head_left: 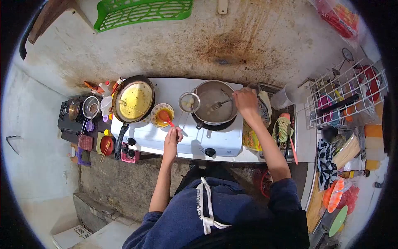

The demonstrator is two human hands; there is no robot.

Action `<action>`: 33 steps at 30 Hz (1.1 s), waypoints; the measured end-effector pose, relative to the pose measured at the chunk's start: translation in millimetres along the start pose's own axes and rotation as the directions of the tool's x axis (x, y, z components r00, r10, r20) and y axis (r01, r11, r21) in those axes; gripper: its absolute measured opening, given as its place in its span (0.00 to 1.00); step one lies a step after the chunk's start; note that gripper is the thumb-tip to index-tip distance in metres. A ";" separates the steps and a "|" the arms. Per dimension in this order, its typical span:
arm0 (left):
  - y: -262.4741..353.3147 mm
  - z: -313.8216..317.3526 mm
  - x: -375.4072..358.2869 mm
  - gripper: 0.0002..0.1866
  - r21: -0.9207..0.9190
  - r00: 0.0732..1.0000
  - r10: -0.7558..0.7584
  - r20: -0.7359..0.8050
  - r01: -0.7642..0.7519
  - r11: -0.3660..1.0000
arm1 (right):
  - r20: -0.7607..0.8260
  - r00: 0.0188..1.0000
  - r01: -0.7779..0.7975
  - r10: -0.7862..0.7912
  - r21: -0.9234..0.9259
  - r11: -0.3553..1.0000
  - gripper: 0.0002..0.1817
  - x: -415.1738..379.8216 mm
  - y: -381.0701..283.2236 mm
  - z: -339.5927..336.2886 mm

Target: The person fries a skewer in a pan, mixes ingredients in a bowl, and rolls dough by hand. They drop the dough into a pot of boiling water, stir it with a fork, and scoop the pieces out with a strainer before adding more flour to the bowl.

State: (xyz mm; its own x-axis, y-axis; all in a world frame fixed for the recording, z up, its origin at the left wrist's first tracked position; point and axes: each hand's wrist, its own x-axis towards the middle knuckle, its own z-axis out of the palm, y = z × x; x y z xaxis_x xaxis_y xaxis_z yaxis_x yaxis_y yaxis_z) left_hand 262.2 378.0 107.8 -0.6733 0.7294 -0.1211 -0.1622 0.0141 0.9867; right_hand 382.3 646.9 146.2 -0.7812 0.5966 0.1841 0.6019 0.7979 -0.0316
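Note:
My left hand (pixel 171 141) is closed round the handle of a red spoon (pixel 164 115), whose bowl rests in a patterned bowl (pixel 155 121) with yellow liquid. My right hand (pixel 245 100) grips the handle end of a fork (pixel 221 103), its tines down in a pan (pixel 203 115) of cloudy liquid on the right burner. Between the bowl and the pan, a small strainer (pixel 189 102) holds pale round pieces at the pan's left rim. On the left burner, a black frying pan (pixel 151 99) contains a flat yellow layer.
The white stove (pixel 182 146) stands against a stained wall. To its right are a clear plastic cup (pixel 282 98), a green slotted utensil (pixel 283 128) and a white wire rack (pixel 331 89). A red bowl with chopsticks (pixel 106 145) is at the left. A green shelf (pixel 143 12) hangs above.

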 end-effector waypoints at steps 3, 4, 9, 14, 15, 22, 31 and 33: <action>0.8 0.2 -0.8 0.17 0.013 1.000 -0.003 -0.022 0.003 1.000 | 0.006 1.000 0.027 -0.026 -0.028 0.999 0.12 1.2 -3.4 5.6; -0.1 -0.7 -0.6 0.17 0.014 1.000 -0.001 -0.018 0.001 1.000 | 0.005 1.000 0.029 -0.029 -0.028 0.999 0.12 1.9 -2.9 8.9; -2.8 -2.8 -0.4 0.17 0.004 1.000 0.018 0.002 -0.018 1.000 | -0.033 0.999 0.041 -0.043 -0.049 0.998 0.12 2.7 -2.7 12.7; -1.4 -3.0 -0.9 0.17 0.007 1.000 -0.001 -0.005 0.001 1.000 | -0.046 0.998 0.044 -0.046 -0.034 0.998 0.12 3.3 -4.6 12.4; -0.9 -3.1 -1.2 0.17 0.007 1.000 -0.001 -0.005 0.001 1.000 | -0.058 0.997 0.049 -0.051 -0.027 0.998 0.12 3.2 -4.8 12.3; -2.7 -7.0 -2.2 0.17 0.016 1.000 -0.008 -0.021 0.009 1.000 | 0.009 0.999 0.033 -0.033 -0.011 0.999 0.12 5.1 -10.0 25.3; -2.4 -13.5 -4.6 0.17 0.018 0.999 -0.002 -0.044 0.003 1.000 | 0.141 0.989 -0.073 0.038 0.251 0.965 0.12 4.1 -16.4 29.6; -0.7 -13.3 -5.2 0.16 0.017 0.999 -0.009 -0.049 0.010 1.000 | 0.067 0.997 -0.043 0.025 0.272 0.961 0.12 3.2 -13.9 31.9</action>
State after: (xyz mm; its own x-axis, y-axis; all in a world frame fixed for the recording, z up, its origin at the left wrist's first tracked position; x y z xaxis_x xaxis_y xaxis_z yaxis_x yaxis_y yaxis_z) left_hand 256.3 365.1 106.3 -0.7062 0.6949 -0.1356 -0.1565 0.0335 0.9871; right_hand 366.2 640.4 115.8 -0.7749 0.6211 0.1173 0.5669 0.7650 -0.3058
